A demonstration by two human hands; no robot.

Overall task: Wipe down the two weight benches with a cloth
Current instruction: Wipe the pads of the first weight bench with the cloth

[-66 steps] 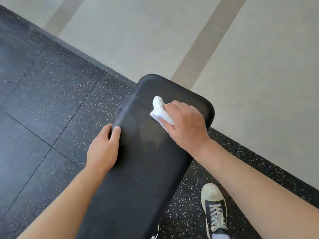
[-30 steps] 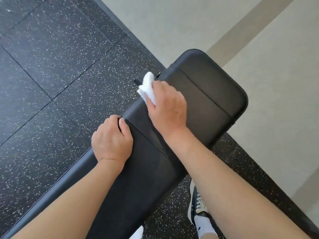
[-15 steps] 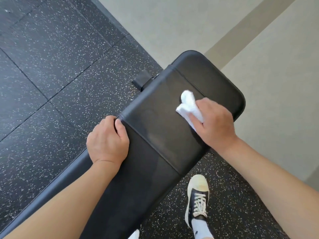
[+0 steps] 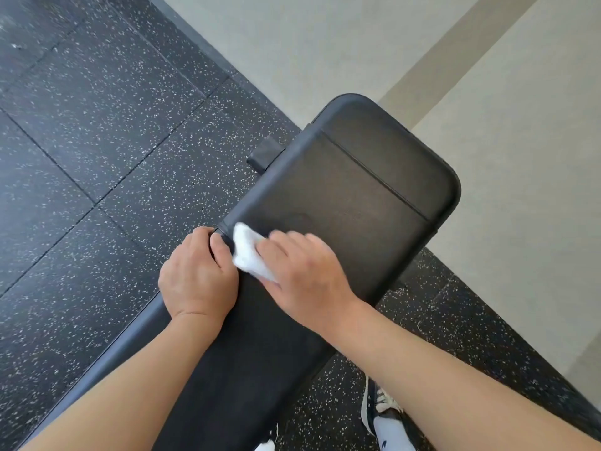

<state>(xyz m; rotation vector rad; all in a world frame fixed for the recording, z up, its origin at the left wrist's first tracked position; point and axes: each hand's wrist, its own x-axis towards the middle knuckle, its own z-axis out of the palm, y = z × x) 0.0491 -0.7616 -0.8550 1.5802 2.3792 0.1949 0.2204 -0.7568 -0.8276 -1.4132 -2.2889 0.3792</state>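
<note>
Bench wipe, left edge of pad.
We see the right hand (image 4: 307, 275) pressing a white cloth (image 4: 248, 253) onto the bench (image 4: 357, 196); left hand (image 4: 198, 275) curled, gripping the pad's edge.

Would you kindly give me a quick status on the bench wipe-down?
Right hand pressing white cloth on the black bench pad by its left edge. Left hand gripping that edge beside the cloth. Nothing in the way.
</note>
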